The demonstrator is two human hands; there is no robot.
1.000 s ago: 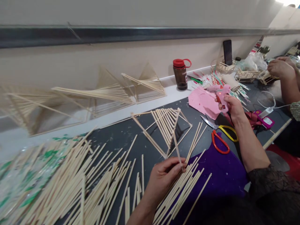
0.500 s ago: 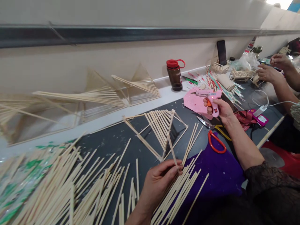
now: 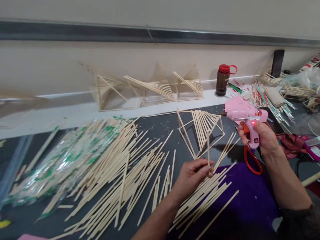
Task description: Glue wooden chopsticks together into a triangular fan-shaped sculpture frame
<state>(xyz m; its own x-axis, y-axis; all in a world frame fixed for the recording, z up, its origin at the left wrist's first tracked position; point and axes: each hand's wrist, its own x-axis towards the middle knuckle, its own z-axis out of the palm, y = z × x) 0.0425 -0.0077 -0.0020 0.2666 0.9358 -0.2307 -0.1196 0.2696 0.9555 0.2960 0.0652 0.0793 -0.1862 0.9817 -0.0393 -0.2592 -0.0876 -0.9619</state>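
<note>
A pink glue gun [image 3: 253,128] with a red light is gripped in my right hand [image 3: 265,136], a finger on its orange trigger. Its nozzle points left, at the upper right corner of a stick frame [image 3: 202,128]; whether they touch I cannot tell. My left hand [image 3: 195,175] pinches one wooden stick [image 3: 208,146] nearly upright, just in front of that frame. The frame stands on the dark table and has a fan of slanted sticks. Loose sticks [image 3: 205,200] lie beside my left hand, over a purple cloth [image 3: 252,193].
Many loose sticks [image 3: 142,166] and plastic-wrapped bundles [image 3: 72,160] spread to the left. Finished stick frames [image 3: 152,88] stand along the wall. At the back are a bottle with a red lid [image 3: 222,81] and a phone [image 3: 277,63]. Red-handled scissors [image 3: 252,161] lie under the right hand.
The view has swung left. The glue gun has moved from above the pink sheet to the frame's upper right corner. The stick in my left hand now stands more upright.
</note>
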